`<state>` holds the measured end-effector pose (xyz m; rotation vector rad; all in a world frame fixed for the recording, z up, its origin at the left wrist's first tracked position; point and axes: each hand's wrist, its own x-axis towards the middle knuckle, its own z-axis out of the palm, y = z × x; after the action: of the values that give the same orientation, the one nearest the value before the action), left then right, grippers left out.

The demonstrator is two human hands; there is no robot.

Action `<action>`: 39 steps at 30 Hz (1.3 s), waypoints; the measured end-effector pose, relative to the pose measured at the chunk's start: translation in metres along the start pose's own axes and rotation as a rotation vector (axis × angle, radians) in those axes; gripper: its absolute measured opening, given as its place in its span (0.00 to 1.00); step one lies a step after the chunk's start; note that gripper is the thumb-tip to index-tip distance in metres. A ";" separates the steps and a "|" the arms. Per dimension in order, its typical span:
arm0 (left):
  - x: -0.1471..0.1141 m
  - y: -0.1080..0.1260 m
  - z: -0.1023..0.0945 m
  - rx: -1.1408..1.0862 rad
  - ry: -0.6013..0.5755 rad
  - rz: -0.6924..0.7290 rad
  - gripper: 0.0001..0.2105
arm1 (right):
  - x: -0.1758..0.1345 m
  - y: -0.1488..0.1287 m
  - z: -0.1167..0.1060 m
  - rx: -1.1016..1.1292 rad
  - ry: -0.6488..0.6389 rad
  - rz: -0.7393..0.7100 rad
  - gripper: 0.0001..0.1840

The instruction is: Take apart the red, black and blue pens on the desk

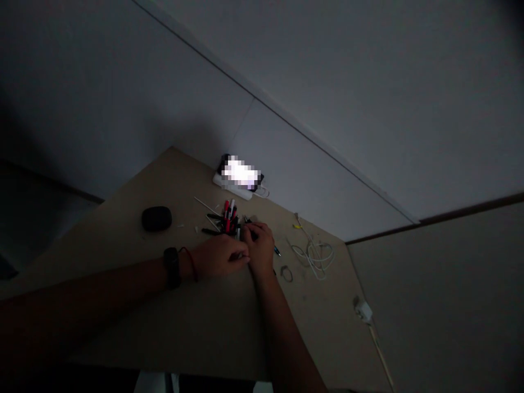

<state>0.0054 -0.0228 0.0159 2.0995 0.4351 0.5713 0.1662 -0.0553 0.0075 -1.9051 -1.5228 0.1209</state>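
Nearest the viewer lay the bare front part of a beige, flat-topped table (196, 316), crossed by two forearms. The left wrist bore a dark wristwatch (172, 267) and a thin red cord bracelet (190, 263). The left hand (216, 255) rested low with curled fingers, its thumb side against the right hand (260, 245), whose fingers bent downward; whether either was gripping anything could not be told in the dim light.

A slim dark pen with a blue part (277, 251) projected from beside the right hand, partly covered by it. Just beyond the fingertips, close to both hands, stood a tight cluster of red, black and white pens (229, 215); its base was hidden, so a holder could not be made out. The work with the pens was judged to be partway: most were gathered in the cluster, while several black ones splayed leftward and the blue-marked one lay apart.

To the right were a small grey loop (287, 273) and a loosely coiled white cable (313, 259); to the left, well apart from the fingers, a black rounded case (156, 218). Farthest back, a black phone with a glowing screen (241, 172) leaned near the pale wall (286, 142), with a white oblong block (245, 195) before it.
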 end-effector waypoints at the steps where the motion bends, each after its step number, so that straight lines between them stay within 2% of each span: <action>1: 0.000 -0.001 0.000 -0.022 0.016 -0.008 0.08 | 0.000 -0.001 -0.001 0.015 0.013 0.002 0.14; 6: 0.002 -0.004 0.002 -0.081 0.076 -0.053 0.08 | 0.001 -0.003 -0.004 0.097 0.074 0.021 0.12; 14: 0.001 0.000 0.001 -0.074 0.083 -0.082 0.08 | 0.001 -0.006 -0.007 0.144 0.145 0.013 0.14; 19: 0.003 -0.003 0.000 -0.069 0.110 -0.112 0.10 | 0.003 -0.009 -0.010 0.248 0.209 0.011 0.10; 23: 0.005 -0.005 -0.001 -0.083 0.155 -0.144 0.11 | 0.003 -0.011 -0.011 0.445 0.198 0.110 0.10; 28: 0.005 -0.003 -0.004 -0.102 0.181 -0.153 0.10 | 0.002 -0.019 -0.010 0.794 0.140 0.271 0.18; 32: 0.005 -0.001 -0.004 -0.103 0.203 -0.167 0.09 | 0.002 -0.023 -0.007 0.909 0.097 0.344 0.22; 39: 0.005 0.000 -0.002 -0.138 0.226 -0.139 0.05 | -0.002 -0.027 -0.002 1.023 0.083 0.442 0.16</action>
<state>0.0084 -0.0192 0.0179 1.8647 0.6459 0.7387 0.1442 -0.0554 0.0232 -1.3118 -0.6947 0.8305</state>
